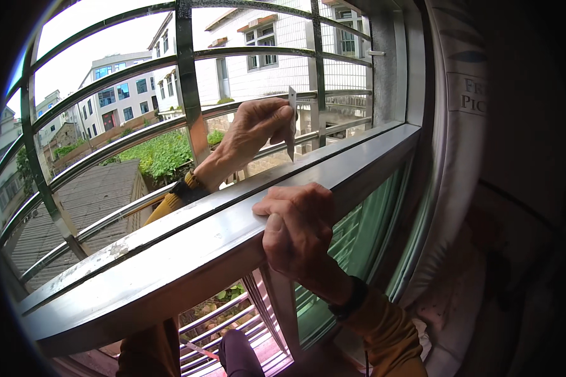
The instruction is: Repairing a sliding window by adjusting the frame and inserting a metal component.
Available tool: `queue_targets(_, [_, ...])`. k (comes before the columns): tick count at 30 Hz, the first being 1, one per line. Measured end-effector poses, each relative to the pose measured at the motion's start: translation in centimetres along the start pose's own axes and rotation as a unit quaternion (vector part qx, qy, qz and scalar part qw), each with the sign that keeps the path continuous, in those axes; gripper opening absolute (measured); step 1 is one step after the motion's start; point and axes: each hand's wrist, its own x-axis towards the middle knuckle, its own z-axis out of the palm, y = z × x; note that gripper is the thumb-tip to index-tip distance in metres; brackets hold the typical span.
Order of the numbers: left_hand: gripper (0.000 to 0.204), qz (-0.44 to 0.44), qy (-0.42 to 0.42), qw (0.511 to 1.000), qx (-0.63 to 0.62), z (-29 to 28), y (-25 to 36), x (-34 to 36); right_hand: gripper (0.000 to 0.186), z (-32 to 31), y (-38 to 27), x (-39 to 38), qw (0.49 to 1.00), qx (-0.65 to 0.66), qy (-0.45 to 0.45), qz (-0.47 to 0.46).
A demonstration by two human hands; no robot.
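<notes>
My left hand (248,131) is on the far side of the metal window rail (170,250), in front of the bars. Its thumb and fingers pinch a thin silver blade-like strip (292,95), held upright with its pointed lower end just above the rail's far edge. The strip's middle is hidden by the fingers. My right hand (300,229) is closed over the near edge of the rail, fingers bent on the top face and thumb against the side. Below the rail a brown sleeve (151,349) shows, while a mustard sleeve with a dark wrist band reaches my left hand behind it.
Shiny security bars (185,69) stand outside the window. Green-tinted glass (358,232) lies beneath the rail at right, beside a pale printed curtain (462,125). A corrugated roof (94,207), plants (163,154) and white buildings (264,47) appear beyond.
</notes>
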Motion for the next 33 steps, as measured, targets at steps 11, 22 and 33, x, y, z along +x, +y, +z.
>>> queue_targets(11, [0.007, 0.107, 0.102, 0.988, 0.043, -1.7, 4.1, -8.0, 0.005, 0.2, -0.5, 0.0, 1.0, -0.001, 0.016, 0.001])
queue_targets(22, [0.007, 0.133, 0.094, 0.984, 0.071, -0.8, 3.7, -3.3, 0.01, 0.4, -1.0, 0.4, 1.0, 0.013, 0.005, -0.003])
queue_targets(33, [0.007, 0.145, 0.084, 0.986, 0.012, 0.2, 0.9, -3.7, 0.009, 0.2, -0.1, -0.2, 1.0, -0.008, 0.008, 0.008])
